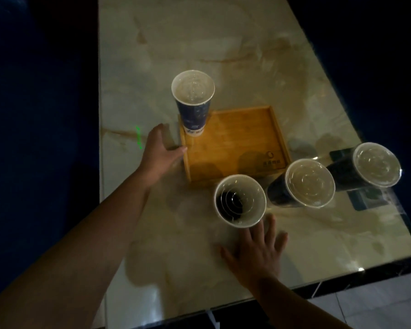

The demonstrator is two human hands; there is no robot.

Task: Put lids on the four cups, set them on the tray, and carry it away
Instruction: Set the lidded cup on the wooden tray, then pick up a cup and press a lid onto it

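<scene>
A square wooden tray point(237, 138) lies on the marble table. One dark blue paper cup point(193, 100) with a clear lid stands in the tray's far left corner. Three more lidded cups stand on the table off the tray: one point(240, 200) at its near edge, one point(306, 184) at its near right corner, and one point(375, 165) farther right. My left hand point(160, 150) rests on the tray's left rim, fingers spread, just below the cup on the tray. My right hand point(256, 250) hovers open just short of the nearest cup, holding nothing.
The marble table point(199, 43) stretches away from me, with its near edge and right edge close to the cups. A dark flat object point(363, 198) lies under the rightmost cup near the table's right edge. Light floor tiles point(377, 305) show at the bottom right.
</scene>
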